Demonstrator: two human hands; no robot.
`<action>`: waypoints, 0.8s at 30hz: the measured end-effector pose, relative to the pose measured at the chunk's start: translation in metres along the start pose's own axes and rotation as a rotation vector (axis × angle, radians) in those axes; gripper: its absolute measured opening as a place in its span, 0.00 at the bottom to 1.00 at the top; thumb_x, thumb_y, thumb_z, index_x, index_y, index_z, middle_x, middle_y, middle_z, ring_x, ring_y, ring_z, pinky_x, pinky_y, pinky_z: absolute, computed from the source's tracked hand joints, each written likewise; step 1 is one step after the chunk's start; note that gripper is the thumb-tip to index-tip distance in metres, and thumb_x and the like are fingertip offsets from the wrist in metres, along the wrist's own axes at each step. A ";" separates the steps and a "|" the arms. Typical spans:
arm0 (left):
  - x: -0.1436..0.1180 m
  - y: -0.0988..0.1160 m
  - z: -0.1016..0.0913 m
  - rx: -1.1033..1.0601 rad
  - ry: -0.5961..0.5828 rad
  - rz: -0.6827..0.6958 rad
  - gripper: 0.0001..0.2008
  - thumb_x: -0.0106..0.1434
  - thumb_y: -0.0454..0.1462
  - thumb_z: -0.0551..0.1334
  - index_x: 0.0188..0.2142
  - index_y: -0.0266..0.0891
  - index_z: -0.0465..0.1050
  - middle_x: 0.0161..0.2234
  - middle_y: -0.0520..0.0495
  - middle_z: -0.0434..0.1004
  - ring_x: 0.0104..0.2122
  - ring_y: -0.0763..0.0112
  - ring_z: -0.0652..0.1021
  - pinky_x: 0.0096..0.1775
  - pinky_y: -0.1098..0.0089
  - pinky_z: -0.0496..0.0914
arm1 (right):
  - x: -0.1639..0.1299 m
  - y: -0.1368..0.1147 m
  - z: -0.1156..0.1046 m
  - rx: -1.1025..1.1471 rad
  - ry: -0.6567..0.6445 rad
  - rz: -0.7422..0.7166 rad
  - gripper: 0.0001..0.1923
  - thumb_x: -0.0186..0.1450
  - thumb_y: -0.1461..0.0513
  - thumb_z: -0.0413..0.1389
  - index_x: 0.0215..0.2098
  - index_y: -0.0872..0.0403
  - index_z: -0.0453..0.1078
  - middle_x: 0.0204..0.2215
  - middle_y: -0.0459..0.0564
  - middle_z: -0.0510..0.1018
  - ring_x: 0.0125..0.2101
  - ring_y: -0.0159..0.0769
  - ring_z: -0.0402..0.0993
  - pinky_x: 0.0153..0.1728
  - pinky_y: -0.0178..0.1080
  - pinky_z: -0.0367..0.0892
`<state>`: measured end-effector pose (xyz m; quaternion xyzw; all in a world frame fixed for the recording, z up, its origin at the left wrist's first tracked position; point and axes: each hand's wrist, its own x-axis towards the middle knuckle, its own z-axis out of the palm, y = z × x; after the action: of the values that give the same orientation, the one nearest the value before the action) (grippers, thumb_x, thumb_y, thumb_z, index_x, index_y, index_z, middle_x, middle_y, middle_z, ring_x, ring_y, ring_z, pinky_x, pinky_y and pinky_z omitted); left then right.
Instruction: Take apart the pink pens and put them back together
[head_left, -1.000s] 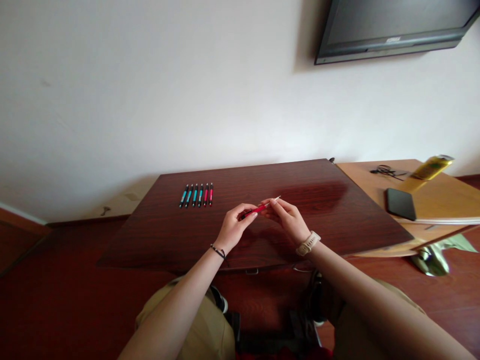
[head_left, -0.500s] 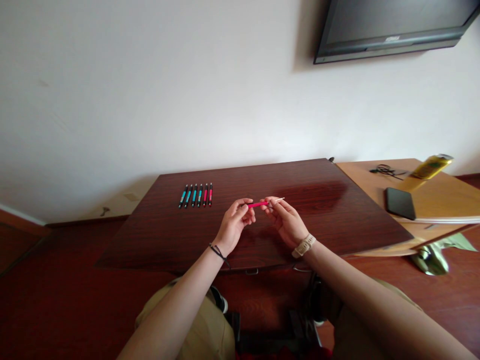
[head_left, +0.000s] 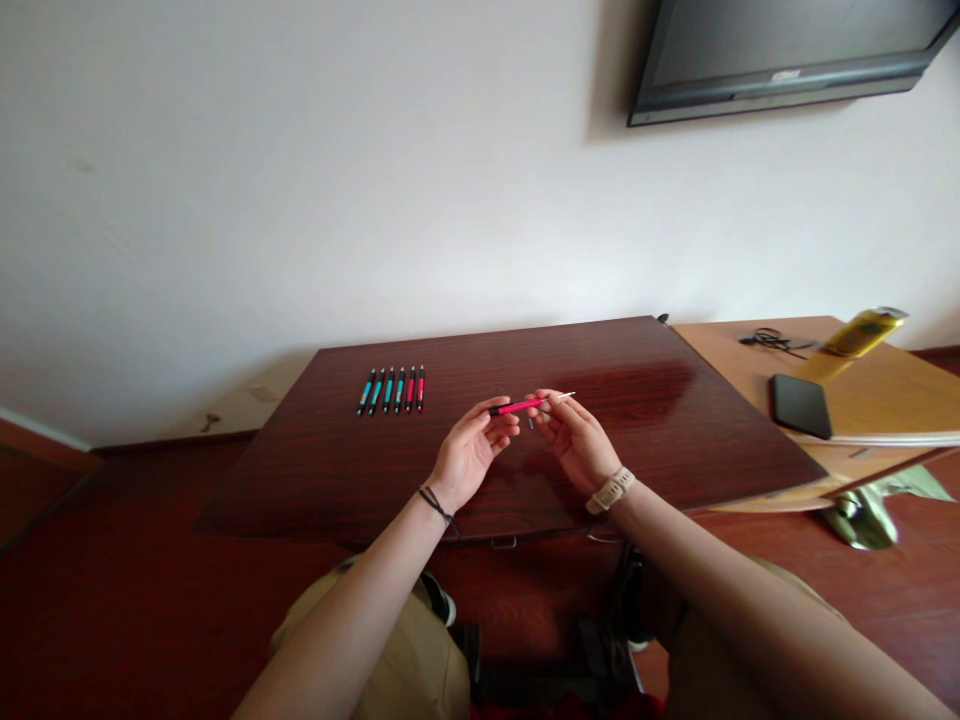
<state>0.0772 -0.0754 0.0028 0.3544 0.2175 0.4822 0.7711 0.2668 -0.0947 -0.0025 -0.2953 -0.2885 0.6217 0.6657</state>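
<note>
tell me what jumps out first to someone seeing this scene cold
The slim pink pen, held level between the left hand and right hand above the middle of the dark reddish wooden table. Next, the neat row of six teal and pink pens lying at the table's far left.

I see a slim red pen (head_left: 514, 407) with a black end pointing left, held nearly level above the tabletop (head_left: 675, 420), well right of the row of pens (head_left: 391, 390). A thin pale refill (head_left: 559, 398) sticks out of its right end, tilted slightly upward. A tiny dark piece (head_left: 531, 424) shows just below the pen; I cannot tell what it is.
</note>
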 end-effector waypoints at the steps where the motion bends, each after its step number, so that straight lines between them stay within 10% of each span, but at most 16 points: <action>1: 0.000 0.000 0.000 -0.006 -0.001 -0.007 0.17 0.69 0.38 0.65 0.56 0.35 0.78 0.44 0.40 0.85 0.42 0.68 0.84 0.43 0.72 0.74 | 0.000 0.000 0.000 -0.001 0.002 0.001 0.14 0.65 0.54 0.69 0.45 0.52 0.80 0.49 0.52 0.84 0.44 0.33 0.83 0.50 0.33 0.76; 24: -0.001 -0.006 0.005 0.109 0.082 0.026 0.17 0.66 0.40 0.71 0.52 0.36 0.80 0.44 0.39 0.86 0.44 0.65 0.85 0.44 0.70 0.74 | -0.005 -0.009 0.004 -0.165 -0.018 -0.054 0.20 0.67 0.49 0.65 0.53 0.49 0.80 0.50 0.52 0.84 0.43 0.37 0.82 0.50 0.40 0.76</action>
<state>0.0834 -0.0794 0.0016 0.3785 0.2704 0.4936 0.7348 0.2691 -0.0997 0.0066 -0.3356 -0.3524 0.5803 0.6530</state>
